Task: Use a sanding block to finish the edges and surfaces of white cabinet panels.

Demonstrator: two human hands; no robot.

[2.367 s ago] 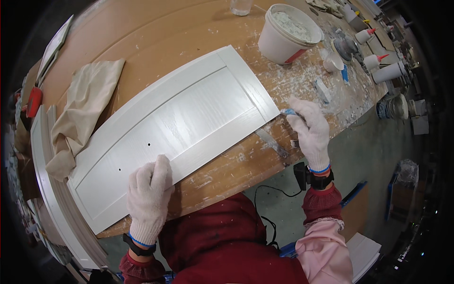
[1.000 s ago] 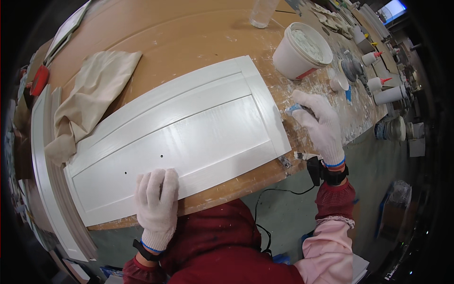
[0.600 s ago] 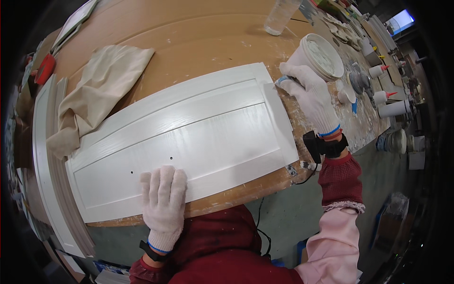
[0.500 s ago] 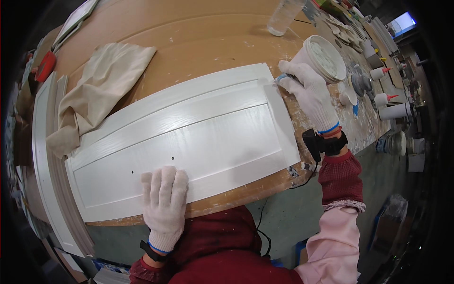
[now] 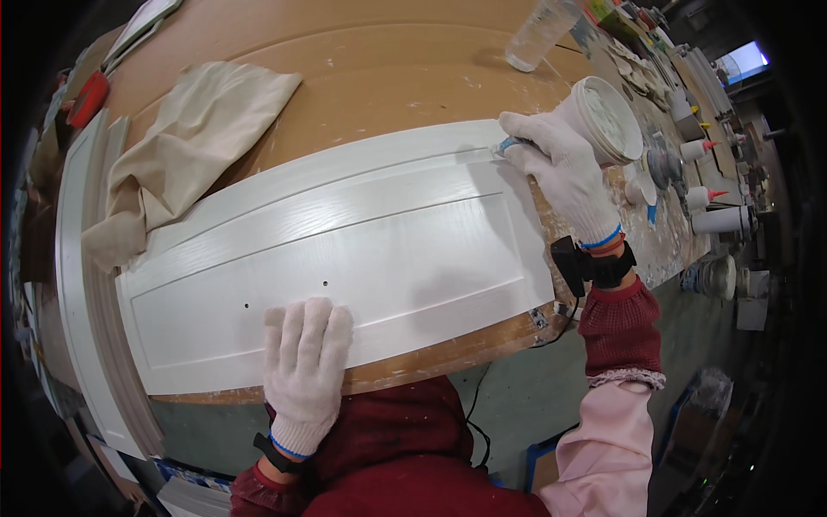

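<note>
A white panelled cabinet door [image 5: 413, 250] with two small holes lies flat on the brown workbench. My left hand [image 5: 306, 366], in a white knit glove, rests flat on its near edge, fingers stretched out just below the holes. At the door's far right corner, my gloved right hand [image 5: 564, 177] is closed around a small blue tool [image 5: 510, 144]. Its tip touches or nearly touches the corner; most of the tool is hidden by the glove, so its kind does not show. Right behind this hand stands a white tub [image 5: 601, 121] of pale paste.
A beige cloth [image 5: 194, 146] overlaps the door's far left corner. More white doors [image 5: 86, 284] stand at the left. A clear plastic bottle [image 5: 536, 39] is at the back. White bottles with red tips [image 5: 702, 198] and a sanding disc tool [image 5: 663, 164] crowd the right side.
My right hand has shifted slightly at the door's far right corner, the blue tool now on or just over it. My left hand stays on the near edge. The whole view has turned slightly.
</note>
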